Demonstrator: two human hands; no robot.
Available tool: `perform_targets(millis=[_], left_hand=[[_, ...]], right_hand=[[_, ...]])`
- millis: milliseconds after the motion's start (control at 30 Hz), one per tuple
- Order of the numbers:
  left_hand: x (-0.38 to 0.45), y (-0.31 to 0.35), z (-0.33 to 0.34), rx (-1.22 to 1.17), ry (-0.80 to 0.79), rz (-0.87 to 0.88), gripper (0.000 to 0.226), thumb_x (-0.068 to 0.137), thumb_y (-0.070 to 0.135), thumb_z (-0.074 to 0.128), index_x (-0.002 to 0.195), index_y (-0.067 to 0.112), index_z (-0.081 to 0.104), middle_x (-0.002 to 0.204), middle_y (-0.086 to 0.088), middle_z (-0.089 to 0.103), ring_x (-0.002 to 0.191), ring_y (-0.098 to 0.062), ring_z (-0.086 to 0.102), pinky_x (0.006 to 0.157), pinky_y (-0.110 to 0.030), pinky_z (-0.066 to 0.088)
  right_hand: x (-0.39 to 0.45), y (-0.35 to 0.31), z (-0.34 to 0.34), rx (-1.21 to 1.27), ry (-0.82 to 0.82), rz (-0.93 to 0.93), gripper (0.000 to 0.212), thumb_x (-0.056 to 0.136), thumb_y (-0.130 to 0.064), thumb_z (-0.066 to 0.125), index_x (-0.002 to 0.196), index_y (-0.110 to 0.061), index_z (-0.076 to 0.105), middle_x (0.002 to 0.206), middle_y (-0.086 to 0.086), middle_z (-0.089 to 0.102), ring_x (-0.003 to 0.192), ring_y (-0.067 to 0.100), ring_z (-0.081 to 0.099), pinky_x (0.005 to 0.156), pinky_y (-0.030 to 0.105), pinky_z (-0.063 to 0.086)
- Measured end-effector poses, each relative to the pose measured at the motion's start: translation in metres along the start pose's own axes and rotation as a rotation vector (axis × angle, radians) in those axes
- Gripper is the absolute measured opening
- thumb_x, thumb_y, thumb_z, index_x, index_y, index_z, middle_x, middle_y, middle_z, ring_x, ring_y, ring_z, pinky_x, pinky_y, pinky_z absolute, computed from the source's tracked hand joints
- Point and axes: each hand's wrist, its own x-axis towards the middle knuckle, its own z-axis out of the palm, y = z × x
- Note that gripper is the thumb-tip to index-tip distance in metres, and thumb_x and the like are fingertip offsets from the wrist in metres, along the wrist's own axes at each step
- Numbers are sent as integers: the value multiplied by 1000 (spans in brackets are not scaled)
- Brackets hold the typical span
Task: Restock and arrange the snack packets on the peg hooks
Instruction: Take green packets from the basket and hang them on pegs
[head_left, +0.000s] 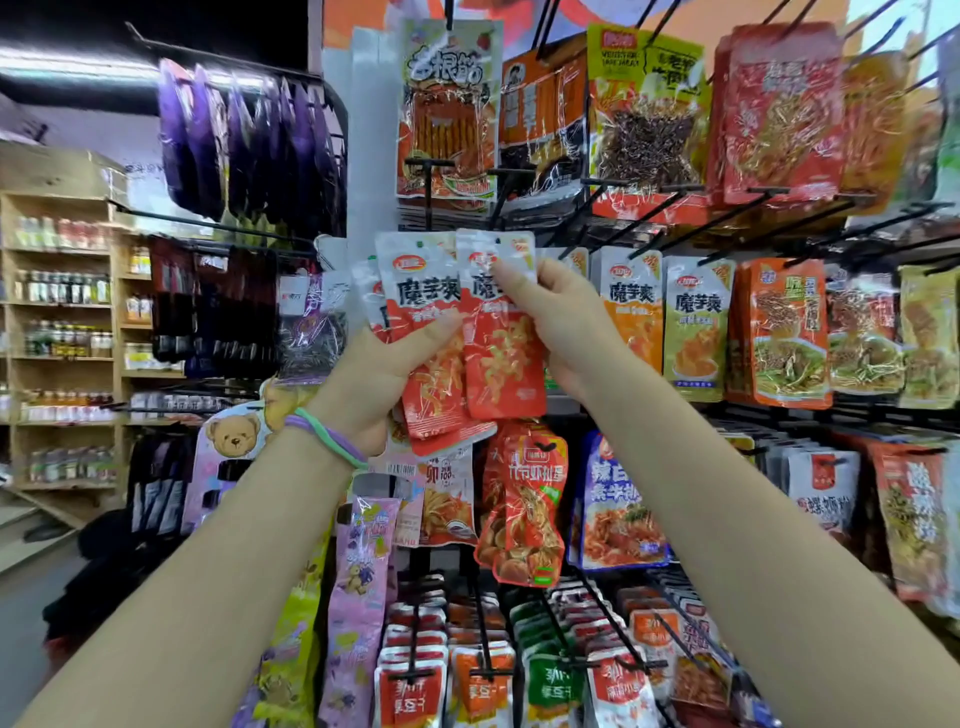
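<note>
My left hand (382, 376) grips a fanned stack of red-and-white snack packets (423, 332) at chest height in front of the peg rack. My right hand (558, 322) pinches the front packet (501, 358) of that stack near its white top edge, thumb across its face. Both hands are raised before the middle row of black peg hooks (644, 244). Matching packets in orange (631, 306) and green (696, 322) hang just to the right. The hang holes of the held packets are blurred.
Rows of hooks above and below carry large spicy-snack bags (449, 109) and small red, orange and green packets (545, 675). Purple bags (239, 140) hang on a side rack at left. Wooden shelves with bottles (62, 332) stand far left across an aisle.
</note>
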Motion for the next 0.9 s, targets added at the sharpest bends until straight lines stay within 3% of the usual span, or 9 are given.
perform_targets(millis=[133, 200, 300, 433, 633, 767, 833, 900], left_hand=[[6, 0, -11, -37, 57, -41, 48, 79, 29, 84, 121, 13, 66, 107, -9, 77, 93, -29, 75, 90, -51, 60], [9, 1, -13, -30, 58, -35, 53, 75, 30, 78, 123, 10, 66, 111, -12, 76, 99, -34, 74, 94, -55, 57], [11, 2, -9, -32, 47, -26, 61, 78, 28, 85, 129, 2, 63, 117, -18, 74, 106, -40, 71, 95, -58, 56], [11, 2, -6, -40, 69, -32, 74, 74, 28, 87, 137, 3, 56, 116, -16, 74, 100, -34, 74, 87, -52, 61], [8, 3, -6, -60, 75, -24, 77, 70, 28, 81, 138, 3, 56, 111, -12, 76, 92, -27, 77, 72, -38, 63], [6, 1, -7, -52, 71, -28, 77, 74, 26, 89, 139, 5, 54, 117, -14, 75, 100, -31, 75, 80, -44, 62], [5, 1, -8, -50, 63, -40, 70, 75, 26, 86, 136, 5, 58, 117, -15, 74, 101, -32, 74, 84, -47, 62], [3, 2, -7, -39, 63, -44, 61, 76, 27, 78, 130, 5, 63, 113, -13, 76, 96, -30, 76, 80, -42, 63]], right_hand=[[16, -16, -11, 2, 78, -42, 14, 98, -16, 65, 111, -13, 61, 93, 9, 73, 76, 23, 73, 69, 41, 62], [23, -20, -12, -57, 96, -89, 9, 97, -23, 67, 103, -16, 65, 95, 11, 74, 83, 31, 73, 78, 51, 62], [31, -26, -3, -89, 128, -101, 19, 96, -34, 69, 93, -16, 67, 100, 19, 74, 92, 41, 72, 82, 60, 59], [41, -27, 2, -108, 141, -82, 24, 93, -37, 72, 93, -14, 70, 100, 17, 75, 94, 38, 72, 83, 58, 59], [45, -29, 1, -75, 125, -90, 18, 93, -28, 73, 89, -16, 60, 85, 9, 71, 75, 28, 71, 74, 51, 61], [42, -27, 2, -94, 105, -100, 14, 94, -24, 72, 95, -11, 67, 91, 14, 76, 80, 31, 74, 77, 53, 61], [41, -26, 1, -84, 108, -103, 15, 93, -23, 72, 96, -9, 68, 96, 17, 76, 82, 33, 74, 77, 54, 61], [41, -26, 2, -57, 110, -91, 15, 93, -23, 72, 96, -9, 68, 97, 19, 76, 82, 33, 74, 78, 54, 61]])
